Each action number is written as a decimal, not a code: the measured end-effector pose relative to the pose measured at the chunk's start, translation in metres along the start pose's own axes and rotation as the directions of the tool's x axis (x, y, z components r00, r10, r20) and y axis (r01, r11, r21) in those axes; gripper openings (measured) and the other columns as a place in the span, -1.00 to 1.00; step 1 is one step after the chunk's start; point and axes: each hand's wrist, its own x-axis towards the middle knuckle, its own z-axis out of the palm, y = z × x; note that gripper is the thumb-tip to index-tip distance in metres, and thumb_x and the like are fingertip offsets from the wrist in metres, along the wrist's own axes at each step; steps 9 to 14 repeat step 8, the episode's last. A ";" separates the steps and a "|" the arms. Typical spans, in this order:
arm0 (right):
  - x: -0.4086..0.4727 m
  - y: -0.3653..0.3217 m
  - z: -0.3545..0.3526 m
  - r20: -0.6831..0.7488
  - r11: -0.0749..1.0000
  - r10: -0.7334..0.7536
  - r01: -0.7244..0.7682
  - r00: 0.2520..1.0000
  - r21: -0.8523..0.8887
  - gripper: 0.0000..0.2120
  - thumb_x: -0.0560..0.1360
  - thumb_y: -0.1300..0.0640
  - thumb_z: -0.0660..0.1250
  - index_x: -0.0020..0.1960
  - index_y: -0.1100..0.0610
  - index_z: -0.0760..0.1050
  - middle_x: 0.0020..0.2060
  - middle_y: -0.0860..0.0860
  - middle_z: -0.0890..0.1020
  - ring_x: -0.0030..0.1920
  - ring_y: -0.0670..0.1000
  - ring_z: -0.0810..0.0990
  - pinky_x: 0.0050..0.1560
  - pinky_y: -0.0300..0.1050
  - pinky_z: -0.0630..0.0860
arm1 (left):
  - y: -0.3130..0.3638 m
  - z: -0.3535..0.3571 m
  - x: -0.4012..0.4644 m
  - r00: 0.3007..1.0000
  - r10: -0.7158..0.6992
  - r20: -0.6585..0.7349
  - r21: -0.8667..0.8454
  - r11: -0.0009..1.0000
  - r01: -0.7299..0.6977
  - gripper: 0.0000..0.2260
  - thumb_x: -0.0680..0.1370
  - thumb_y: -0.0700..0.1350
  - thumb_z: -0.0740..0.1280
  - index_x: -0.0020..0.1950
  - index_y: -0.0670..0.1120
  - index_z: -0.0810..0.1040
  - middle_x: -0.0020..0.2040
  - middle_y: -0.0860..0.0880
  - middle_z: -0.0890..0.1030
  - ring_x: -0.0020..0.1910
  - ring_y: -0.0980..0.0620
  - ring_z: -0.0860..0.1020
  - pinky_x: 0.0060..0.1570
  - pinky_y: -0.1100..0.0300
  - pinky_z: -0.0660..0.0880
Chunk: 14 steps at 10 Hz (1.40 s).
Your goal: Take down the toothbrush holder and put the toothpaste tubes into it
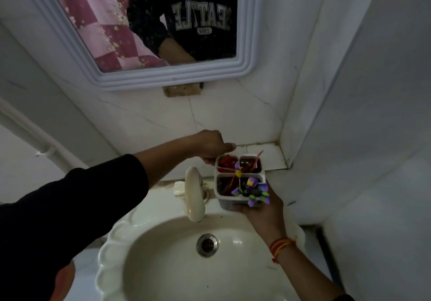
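Cradling the white four-compartment toothbrush holder above the sink's back right corner, right hand curled underneath, left hand pinching its far rim; red toothpaste tubes apparently inside, likely needing setting down next.

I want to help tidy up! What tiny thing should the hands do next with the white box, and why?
Probably set the toothbrush holder down on the ledge beside it. Both the right hand underneath and the left hand at its back rim are holding it above the sink, and red tubes already sit inside.

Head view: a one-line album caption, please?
Both hands steady a four-compartment toothbrush holder above the sink.
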 end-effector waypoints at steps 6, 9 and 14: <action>0.108 -0.028 -0.048 -0.114 0.979 0.115 -0.132 0.987 -0.157 -0.43 0.34 0.34 0.65 0.31 0.31 0.57 0.21 0.23 0.69 0.23 0.17 0.65 0.16 -0.09 0.53 | 0.024 0.008 0.046 0.982 -0.113 -0.155 -0.813 0.579 -0.062 -0.59 0.47 0.00 0.45 0.14 -0.29 0.65 -0.14 -0.18 0.65 -0.17 -0.08 0.62 0.00 0.12 0.60; 0.054 -0.040 -0.033 -0.317 0.972 0.214 -0.235 0.924 -0.028 -0.32 0.40 0.15 0.62 0.46 0.17 0.46 0.35 0.14 0.61 0.33 0.17 0.58 0.37 0.00 0.50 | -0.005 -0.004 -0.007 0.967 -0.061 -0.247 -0.667 0.735 -0.124 -0.68 0.51 -0.03 0.44 0.17 -0.19 0.67 0.09 -0.15 0.70 0.06 -0.08 0.68 0.12 0.06 0.64; 0.054 -0.040 -0.033 -0.317 0.972 0.214 -0.235 0.924 -0.028 -0.32 0.40 0.15 0.62 0.46 0.17 0.46 0.35 0.14 0.61 0.33 0.17 0.58 0.37 0.00 0.50 | -0.005 -0.004 -0.007 0.967 -0.061 -0.247 -0.667 0.735 -0.124 -0.68 0.51 -0.03 0.44 0.17 -0.19 0.67 0.09 -0.15 0.70 0.06 -0.08 0.68 0.12 0.06 0.64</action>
